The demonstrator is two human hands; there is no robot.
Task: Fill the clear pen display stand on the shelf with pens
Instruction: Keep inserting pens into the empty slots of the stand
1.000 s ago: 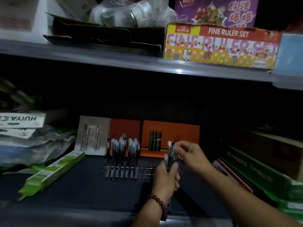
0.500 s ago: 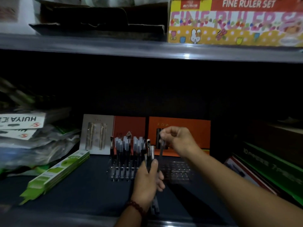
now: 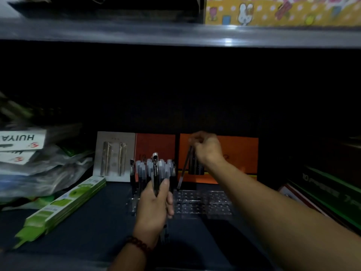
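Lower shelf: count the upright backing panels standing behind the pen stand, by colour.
Grey panel: 1
Red panel: 1
Orange panel: 1
Total: 3

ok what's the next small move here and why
Probably straighten the slim dark pen and lower its tip into an empty hole of the clear plastic stand: the right hand pinches it tilted, its tip at the stand's back edge.
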